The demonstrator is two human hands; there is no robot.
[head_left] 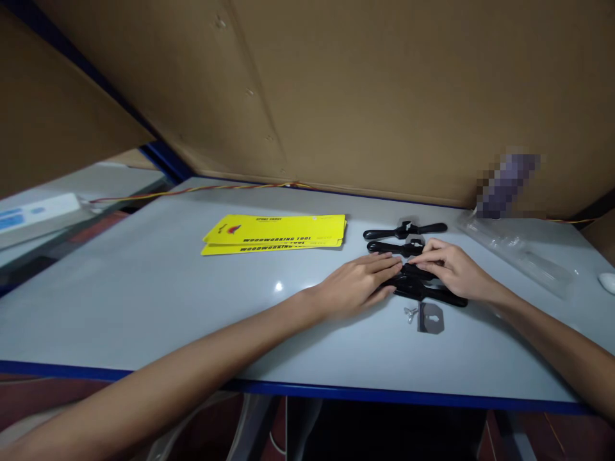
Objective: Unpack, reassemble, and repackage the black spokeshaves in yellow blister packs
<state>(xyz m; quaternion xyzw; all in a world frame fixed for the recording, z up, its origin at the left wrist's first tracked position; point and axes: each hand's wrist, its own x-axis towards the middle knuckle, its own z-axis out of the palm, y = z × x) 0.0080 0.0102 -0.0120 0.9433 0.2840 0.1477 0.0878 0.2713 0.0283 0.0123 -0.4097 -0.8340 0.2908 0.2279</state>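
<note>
Several black spokeshaves lie in a row on the table. The farthest spokeshave [384,235] and the second spokeshave [383,247] are free of my hands. My left hand [358,282] reaches over the left handles of the nearer ones, fingers extended and thumb lower down, holding a spokeshave [418,273] against the table. At that tool's middle, my right hand [451,267] has its thumb and fingertips pinched together; whatever is between them is too small to make out. Nearest me lies another spokeshave [444,296]. In front of it are a loose wing screw [410,314] and a grey metal blade [432,318].
Yellow printed cards [278,232] are stacked left of the tools. Clear plastic bags [523,259] lie at the right, near a white object [608,282] at the table's edge. A twisted wire [206,187] runs along the back below a cardboard wall [336,96].
</note>
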